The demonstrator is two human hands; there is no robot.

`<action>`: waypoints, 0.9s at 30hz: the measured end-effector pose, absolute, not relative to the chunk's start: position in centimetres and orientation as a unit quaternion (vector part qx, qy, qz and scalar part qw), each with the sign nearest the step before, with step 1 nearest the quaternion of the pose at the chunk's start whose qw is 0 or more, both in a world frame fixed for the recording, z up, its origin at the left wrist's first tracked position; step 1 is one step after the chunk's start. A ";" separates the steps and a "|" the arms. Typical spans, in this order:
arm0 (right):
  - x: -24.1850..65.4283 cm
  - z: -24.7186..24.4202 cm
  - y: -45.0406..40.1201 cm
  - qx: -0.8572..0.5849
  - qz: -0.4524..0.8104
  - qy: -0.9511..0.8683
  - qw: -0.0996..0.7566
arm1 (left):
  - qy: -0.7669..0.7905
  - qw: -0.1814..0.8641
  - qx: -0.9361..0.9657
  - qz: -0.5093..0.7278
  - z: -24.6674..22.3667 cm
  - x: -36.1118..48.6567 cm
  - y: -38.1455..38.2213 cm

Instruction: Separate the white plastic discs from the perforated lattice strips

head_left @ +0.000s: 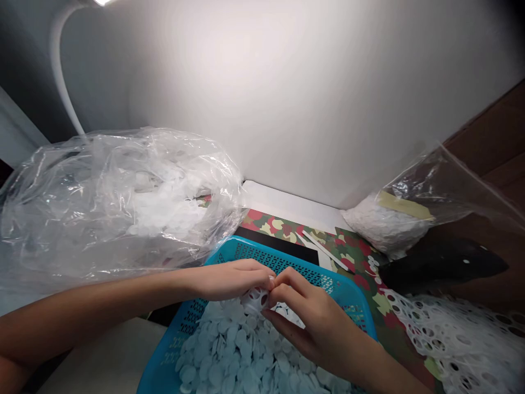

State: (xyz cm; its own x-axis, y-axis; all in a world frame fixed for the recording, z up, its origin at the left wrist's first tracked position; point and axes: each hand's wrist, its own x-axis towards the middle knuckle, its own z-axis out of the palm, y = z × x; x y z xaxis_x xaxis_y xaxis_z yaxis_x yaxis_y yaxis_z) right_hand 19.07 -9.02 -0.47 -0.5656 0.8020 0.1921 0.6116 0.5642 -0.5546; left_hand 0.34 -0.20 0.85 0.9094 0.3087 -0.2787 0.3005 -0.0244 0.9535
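My left hand (pixel 240 280) is closed around a crumpled white perforated sheet (pixel 255 299) with round holes. My right hand (pixel 314 314) meets it from the other side, thumb and fingers pinched at the sheet's edge; whatever lies right between the fingertips is hidden. Both hands are above a blue plastic basket (pixel 366 306) with slotted walls. Many small white discs (pixel 229 350) fill the basket below them.
A large clear plastic bag (pixel 74 202) with white pieces stands at left, by a lamp's bent neck (pixel 57 60). At right are a filled bag (pixel 381 224), a dark object (pixel 443 265) and a heap of holed white sheets (pixel 463 339). White strips (pixel 326 250) lie on the patterned surface behind the basket.
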 end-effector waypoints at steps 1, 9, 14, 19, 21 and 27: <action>19.1 -0.5 -9.0 -0.413 0.219 -0.857 0.217 | 0.214 0.664 0.716 0.003 0.8 0.3 -0.2; 19.1 -0.4 -9.0 -0.409 0.218 -0.860 0.213 | 0.217 0.662 0.718 0.000 0.8 0.4 -0.2; 19.1 -0.4 -9.0 -0.411 0.221 -0.859 0.208 | 0.223 0.661 0.716 -0.001 0.8 0.4 -0.2; 19.0 -0.4 -9.0 -0.416 0.225 -0.857 0.205 | 0.220 0.657 0.721 -0.001 0.7 0.4 -0.1; 19.0 -0.4 -9.0 -0.417 0.224 -0.857 0.204 | 0.217 0.655 0.724 -0.003 0.7 0.4 -0.1; 18.9 -0.2 -8.9 -0.424 0.201 -0.871 0.146 | 0.210 0.591 0.778 -0.015 0.6 0.3 -0.4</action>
